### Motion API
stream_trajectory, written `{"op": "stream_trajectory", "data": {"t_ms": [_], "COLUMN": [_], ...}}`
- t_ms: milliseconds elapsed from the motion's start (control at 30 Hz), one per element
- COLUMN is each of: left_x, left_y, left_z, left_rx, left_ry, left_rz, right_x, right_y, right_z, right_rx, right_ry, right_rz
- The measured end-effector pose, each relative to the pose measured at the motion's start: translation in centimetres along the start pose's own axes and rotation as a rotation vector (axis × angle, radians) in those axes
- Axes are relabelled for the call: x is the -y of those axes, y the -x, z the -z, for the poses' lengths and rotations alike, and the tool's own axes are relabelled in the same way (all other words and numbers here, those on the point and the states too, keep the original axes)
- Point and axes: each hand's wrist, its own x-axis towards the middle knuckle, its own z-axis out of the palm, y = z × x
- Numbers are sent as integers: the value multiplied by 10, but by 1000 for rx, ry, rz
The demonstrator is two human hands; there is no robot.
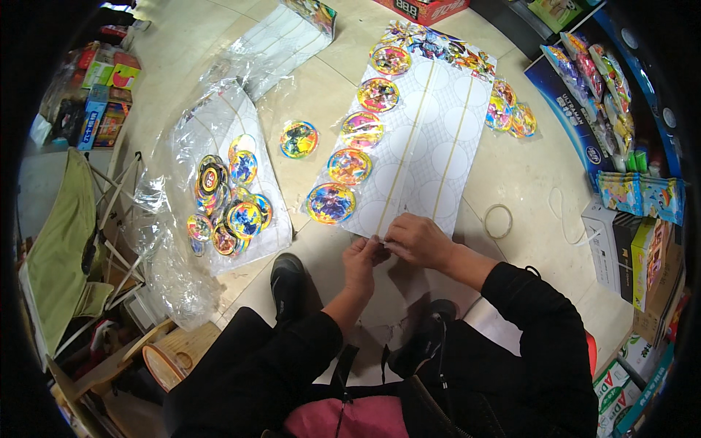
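Note:
A white display card (438, 146) lies on the floor in front of me, printed with rows of blank circles and a colourful header at its far end. Round, bright picture discs (350, 166) in clear wrap run down its left side. Two thin yellowish strips (410, 139) stretch lengthwise over the card. At its near edge, by the end of one strip, my left hand (359, 260) and my right hand (420, 241) meet with fingers pinched together. Whatever small thing sits between the fingertips is too hidden to name.
Left of the card, a plastic-wrapped card (252, 164) carries a pile of loose discs (237, 212). A single disc (299, 139) lies between. Several discs (511, 113) and a tape ring (498, 221) are to the right. Packaged goods (599, 102), a folding stool (62, 248) and a wooden stool (175, 358) surround me.

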Motion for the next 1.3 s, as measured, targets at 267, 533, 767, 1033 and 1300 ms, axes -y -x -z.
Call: {"op": "stream_trajectory", "data": {"t_ms": [267, 533, 767, 1033, 1300], "left_x": [6, 6, 12, 9, 6], "left_y": [-4, -2, -6, -3, 0], "left_z": [7, 7, 8, 1, -1], "left_rx": [45, 1, 10, -17, 22], "left_ry": [-181, -153, -147, -145, -128], "left_rz": [-127, -60, -53, -38, -26], "right_x": [6, 13, 14, 4, -15], "right_y": [-13, -15, -15, -10, -7], "right_z": [-5, -11, -9, -12, -16], "right_rx": [121, 89, 129, 111, 72], "right_ry": [135, 124, 145, 107, 76], "right_rz": [-75, -128, -194, -224, -152]}}
